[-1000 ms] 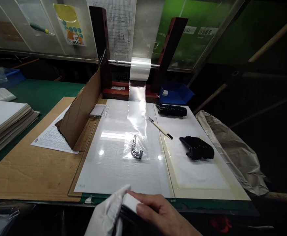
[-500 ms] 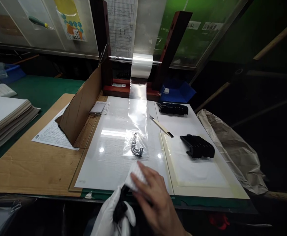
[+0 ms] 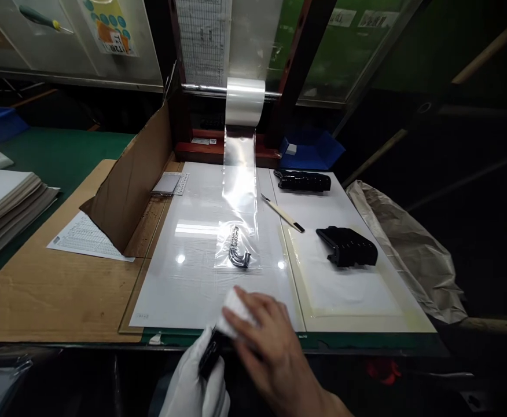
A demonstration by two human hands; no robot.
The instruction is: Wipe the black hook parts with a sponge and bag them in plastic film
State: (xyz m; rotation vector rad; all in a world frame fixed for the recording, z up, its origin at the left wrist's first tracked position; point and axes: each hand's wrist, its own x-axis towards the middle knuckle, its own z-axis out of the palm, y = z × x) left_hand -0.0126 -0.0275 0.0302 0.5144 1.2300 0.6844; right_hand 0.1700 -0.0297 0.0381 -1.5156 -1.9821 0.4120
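My left hand [image 3: 197, 379], in a white glove, is closed around a glossy black part [image 3: 210, 354] at the table's front edge. Bare, my right hand [image 3: 268, 336] pinches a white wiping cloth [image 3: 235, 307] against the upper end of that part. My fingers and the cloth hide much of the part. Beyond my hands, a small black hooked piece [image 3: 238, 249] lies inside a clear plastic sleeve [image 3: 239, 191] that runs down from a roll [image 3: 245, 101]. Two glossy black moulded parts, one farther back [image 3: 303, 180] and one nearer [image 3: 348, 246], rest on the right.
A craft knife [image 3: 283, 213] lies right of the sleeve. An upright cardboard flap [image 3: 132, 179] stands to the left, near a stack of sheets [image 3: 8, 205]. A blue bin [image 3: 312, 150] sits behind the black parts. Crumpled wrapping [image 3: 410, 255] hangs along the right edge.
The black part has turned in my gloved left hand, showing a longer glossy side. The cloth in my right hand stays against it. The whole view has shifted slightly.
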